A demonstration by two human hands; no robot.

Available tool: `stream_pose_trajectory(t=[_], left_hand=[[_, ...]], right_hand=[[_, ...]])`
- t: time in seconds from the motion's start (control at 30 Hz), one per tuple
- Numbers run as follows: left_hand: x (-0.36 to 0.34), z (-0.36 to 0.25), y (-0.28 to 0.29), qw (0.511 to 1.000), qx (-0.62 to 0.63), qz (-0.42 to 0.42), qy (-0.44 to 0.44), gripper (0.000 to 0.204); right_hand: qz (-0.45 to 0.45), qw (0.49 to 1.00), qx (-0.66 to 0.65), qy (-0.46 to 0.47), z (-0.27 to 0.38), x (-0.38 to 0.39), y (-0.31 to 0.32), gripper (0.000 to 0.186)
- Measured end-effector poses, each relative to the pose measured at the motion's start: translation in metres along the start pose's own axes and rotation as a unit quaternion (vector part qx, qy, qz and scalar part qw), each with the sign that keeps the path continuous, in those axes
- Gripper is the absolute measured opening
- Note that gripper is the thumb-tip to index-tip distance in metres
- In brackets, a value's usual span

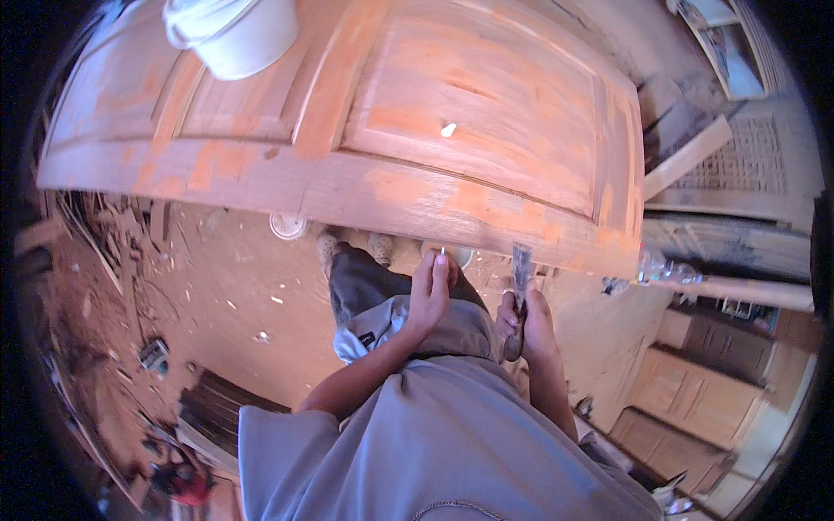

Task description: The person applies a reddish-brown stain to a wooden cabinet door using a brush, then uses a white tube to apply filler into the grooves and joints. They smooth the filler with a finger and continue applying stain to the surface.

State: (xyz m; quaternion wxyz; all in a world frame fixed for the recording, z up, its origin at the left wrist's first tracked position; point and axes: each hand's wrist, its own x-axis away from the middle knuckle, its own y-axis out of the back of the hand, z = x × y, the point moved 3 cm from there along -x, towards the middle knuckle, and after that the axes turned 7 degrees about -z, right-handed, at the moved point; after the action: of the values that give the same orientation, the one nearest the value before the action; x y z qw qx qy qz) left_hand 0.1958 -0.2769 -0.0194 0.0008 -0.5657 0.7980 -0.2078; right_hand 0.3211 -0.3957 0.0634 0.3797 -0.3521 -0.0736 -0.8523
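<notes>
Dusty workshop floor (226, 269) on the left, then a white bucket (243, 39) sitting on a panelled wooden door (486, 165). Left hand (430, 293) pinches some tiny pale bit (443, 250), can't tell what. Right hand (537, 319)'s fingers wrap a scraper (521, 271) near the door's edge: probably light, with a springy blade, so handle's the grip.

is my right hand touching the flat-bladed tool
Touching: the head view shows the right hand gripping the flat-bladed tool, its dark handle held between fingers and thumb.
</notes>
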Motion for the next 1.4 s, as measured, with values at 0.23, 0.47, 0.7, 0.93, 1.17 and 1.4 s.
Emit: stream_pose_trajectory(t=[0.23, 0.47, 0.7, 0.93, 1.17, 1.4], left_hand=[[0.013, -0.027, 0.025, 0.995, -0.06, 0.081, -0.018, 0.036], [0.01, -0.044, 0.02, 0.971, -0.156, 0.184, 0.004, 0.038], [0.002, -0.05, 0.0, 0.946, -0.203, 0.254, -0.001, 0.031], [-0.003, -0.047, -0.005, 0.935, -0.198, 0.296, 0.001, 0.03], [-0.009, -0.048, -0.002, 0.935, -0.2, 0.292, 0.013, 0.032], [-0.011, -0.045, -0.008, 0.925, -0.216, 0.309, 0.041, 0.031]], right_hand=[[-0.295, 0.935, 0.093, 0.172, -0.057, -0.03, 0.062, 0.027], [-0.269, 0.897, 0.346, 0.055, -0.133, -0.07, 0.063, 0.043], [-0.359, 0.904, 0.161, 0.169, -0.103, -0.022, 0.098, 0.037], [-0.346, 0.862, 0.276, 0.248, -0.041, -0.037, 0.048, 0.04], [-0.285, 0.84, 0.461, 0.003, -0.146, -0.071, 0.066, 0.051], [-0.36, 0.891, 0.239, 0.136, -0.107, -0.012, 0.086, 0.036]])
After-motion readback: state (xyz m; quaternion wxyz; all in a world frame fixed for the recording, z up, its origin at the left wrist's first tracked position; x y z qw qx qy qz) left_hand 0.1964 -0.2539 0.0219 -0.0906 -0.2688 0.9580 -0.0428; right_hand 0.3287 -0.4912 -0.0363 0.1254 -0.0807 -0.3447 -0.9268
